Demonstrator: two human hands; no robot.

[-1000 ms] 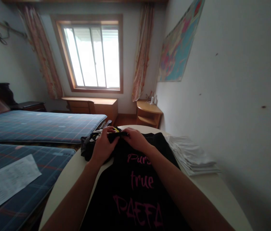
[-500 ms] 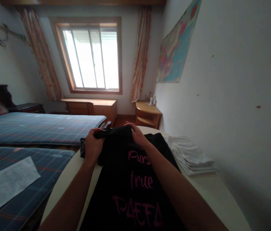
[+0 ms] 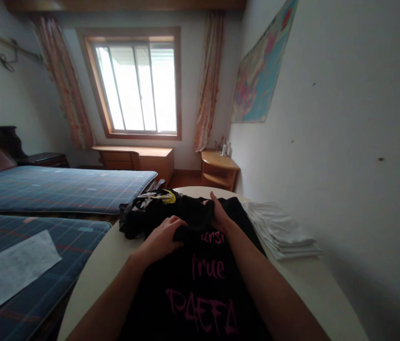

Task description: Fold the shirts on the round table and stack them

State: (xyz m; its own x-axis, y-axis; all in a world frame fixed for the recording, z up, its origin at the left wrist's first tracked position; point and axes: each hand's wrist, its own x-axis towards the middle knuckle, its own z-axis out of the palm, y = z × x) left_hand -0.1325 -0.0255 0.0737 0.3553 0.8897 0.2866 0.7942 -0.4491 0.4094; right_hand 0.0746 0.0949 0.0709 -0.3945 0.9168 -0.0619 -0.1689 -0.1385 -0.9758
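A black T-shirt (image 3: 178,279) with pink lettering lies spread over the round table. My left hand (image 3: 162,237) is closed on a folded-over part of it, left of the lettering. Across from it, my right hand (image 3: 221,215) grips the same fold at its right end, its thumb sticking up and its other fingers partly hidden by the cloth. The fold covers the top of the lettering. Beyond my left hand lies a bunched dark cloth (image 3: 132,220) with white and yellow print.
A stack of folded white cloths (image 3: 281,232) sits on the right of the cream round table (image 3: 89,289), near the wall. To the left are mattresses with a blue check (image 3: 79,189), and a printed paper sheet (image 3: 15,270) on the nearer one. Wooden desks (image 3: 157,158) stand beneath the window.
My left hand has moved right and nearer to me with the cloth, uncovering the print on the bunched cloth. My right hand has shifted slightly right and nearer, and the fold now covers more lettering.
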